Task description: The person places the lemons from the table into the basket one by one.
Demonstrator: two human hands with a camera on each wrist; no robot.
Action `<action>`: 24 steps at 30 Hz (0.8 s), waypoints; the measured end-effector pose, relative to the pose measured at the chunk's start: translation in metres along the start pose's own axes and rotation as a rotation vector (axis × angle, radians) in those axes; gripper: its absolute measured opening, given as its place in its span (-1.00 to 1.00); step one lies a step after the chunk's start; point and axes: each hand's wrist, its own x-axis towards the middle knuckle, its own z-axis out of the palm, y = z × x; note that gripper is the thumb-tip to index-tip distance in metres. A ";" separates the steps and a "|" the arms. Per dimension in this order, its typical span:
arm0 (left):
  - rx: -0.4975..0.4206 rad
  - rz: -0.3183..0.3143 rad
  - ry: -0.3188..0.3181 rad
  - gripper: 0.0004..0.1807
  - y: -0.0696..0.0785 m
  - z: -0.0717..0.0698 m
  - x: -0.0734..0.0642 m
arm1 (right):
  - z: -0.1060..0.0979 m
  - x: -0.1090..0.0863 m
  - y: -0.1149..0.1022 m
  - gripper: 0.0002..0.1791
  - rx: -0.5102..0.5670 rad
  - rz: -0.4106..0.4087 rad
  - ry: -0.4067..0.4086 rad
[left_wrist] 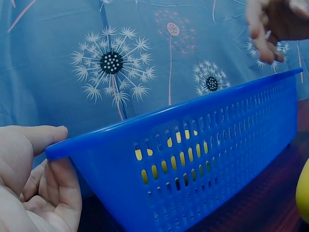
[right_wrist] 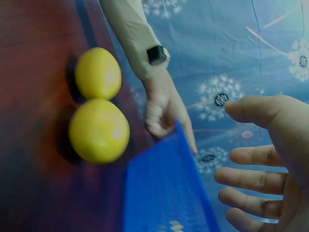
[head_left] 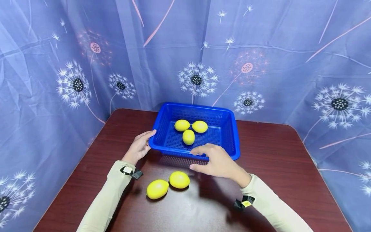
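Note:
A blue plastic basket with slotted walls stands on the table, and three yellow lemons lie inside it. My left hand grips its left rim, thumb on top and fingers curled beneath, as the left wrist view shows at the basket corner. Over the basket's front rim hovers my right hand, its fingers spread and holding nothing; the right wrist view shows the loose fingers too. Two more lemons, a left one and a right one, lie side by side in front of the basket.
The dark red wooden table has rounded back corners. A blue curtain with dandelion prints hangs behind and along both sides. Each wrist carries a small black camera, one on the left sleeve and one on the right sleeve.

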 end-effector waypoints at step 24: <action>-0.029 0.011 -0.017 -0.86 -0.002 0.001 0.001 | 0.077 -0.015 -0.011 -0.33 -0.209 0.016 -0.029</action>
